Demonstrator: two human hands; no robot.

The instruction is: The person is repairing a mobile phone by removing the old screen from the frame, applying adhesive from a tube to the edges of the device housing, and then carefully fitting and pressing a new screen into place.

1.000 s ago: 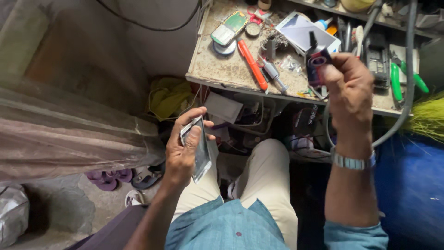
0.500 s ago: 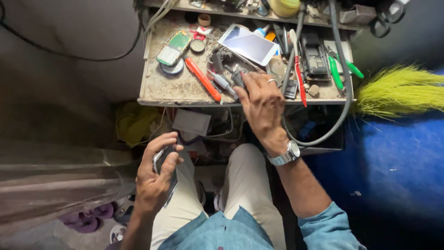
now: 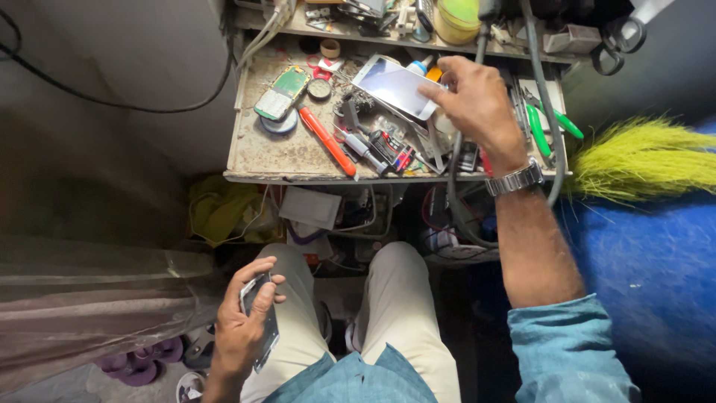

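Phone in left hand

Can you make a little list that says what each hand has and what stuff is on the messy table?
Left hand: holds a dark phone frame over the person's lap
Right hand: touches the edge of a white smartphone lying on the workbench
Wrist: metal watch
On the workbench: orange-handled screwdriver, small green circuit board, green-handled pliers, many small parts
Beside the workbench: yellow-green brush
Under the workbench: tangled wires
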